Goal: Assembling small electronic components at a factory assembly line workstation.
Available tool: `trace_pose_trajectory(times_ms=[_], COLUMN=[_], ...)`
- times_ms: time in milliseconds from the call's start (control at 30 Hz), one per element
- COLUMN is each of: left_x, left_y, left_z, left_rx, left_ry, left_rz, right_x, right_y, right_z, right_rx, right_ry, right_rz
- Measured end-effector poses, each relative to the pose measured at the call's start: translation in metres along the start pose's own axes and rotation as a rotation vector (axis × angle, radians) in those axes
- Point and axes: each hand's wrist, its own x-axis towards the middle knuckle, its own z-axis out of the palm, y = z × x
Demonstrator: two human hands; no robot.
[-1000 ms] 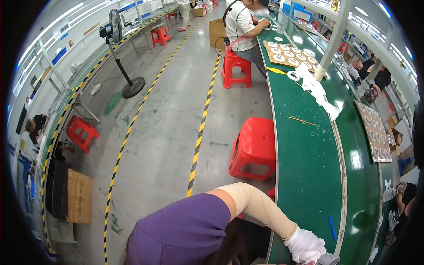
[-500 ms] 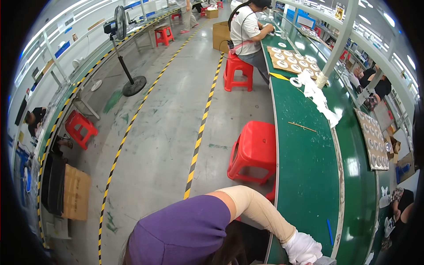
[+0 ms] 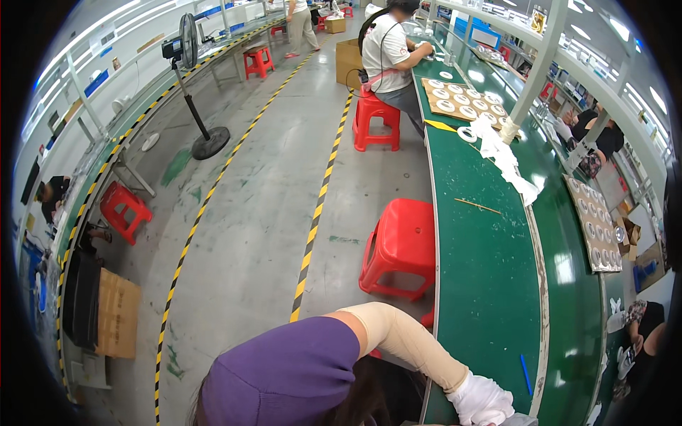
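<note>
My left hand (image 3: 482,402) wears a white glove and rests low at the right, over the near end of the green bench (image 3: 483,284). Its fingers are curled and partly cut off by the lower edge. Beside the fingertips shows a small corner of a grey object (image 3: 522,420), whose kind I cannot make out. A beige sleeve (image 3: 405,341) covers the forearm, below a purple shirt sleeve. Close to the hand, a slim blue stick, perhaps a pen (image 3: 526,374), lies on the bench. My right hand is out of the picture.
A red stool (image 3: 401,245) stands against the bench. Farther along lie a thin brown stick (image 3: 477,206), white cloth (image 3: 501,153) and a cardboard tray (image 3: 445,106) of white round parts. A seated co-worker (image 3: 387,53) works beyond. Left of the aisle stands a fan (image 3: 188,42).
The whole view has shifted a little, so the bench and stool sit slightly farther left. My left hand stays curled at nearly the same place. A distant person's legs have moved apart.
</note>
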Motion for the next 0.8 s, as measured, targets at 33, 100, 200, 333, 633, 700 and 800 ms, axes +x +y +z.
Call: trace_pose_trajectory(times_ms=[33,100,200,333,633,700,800], left_x=[0.000,0.000,0.000,-0.006,-0.009,-0.008,-0.003], left_y=[0.001,0.002,-0.003,-0.011,-0.020,-0.018,-0.006], left_z=[-0.001,-0.004,0.002,0.013,0.021,0.015,0.002], left_rx=[-0.003,-0.007,0.005,-0.099,0.001,-0.054,-0.089], left_ry=[-0.001,-0.004,-0.034,0.135,0.164,0.066,-0.043], left_rz=[0.000,-0.021,-0.014,0.043,0.100,0.161,0.025], right_x=[-0.001,-0.002,0.003,0.012,0.022,0.018,0.006], right_y=[-0.001,-0.003,0.003,0.017,0.019,0.014,0.001], right_z=[0.000,0.002,-0.002,-0.016,-0.022,-0.017,-0.014], right_rx=[0.004,0.030,0.048,0.068,-0.079,-0.125,-0.071], right_ry=[0.005,0.007,-0.017,-0.125,-0.128,-0.065,-0.083], right_rz=[-0.002,-0.001,0.031,0.078,0.117,0.156,0.122])
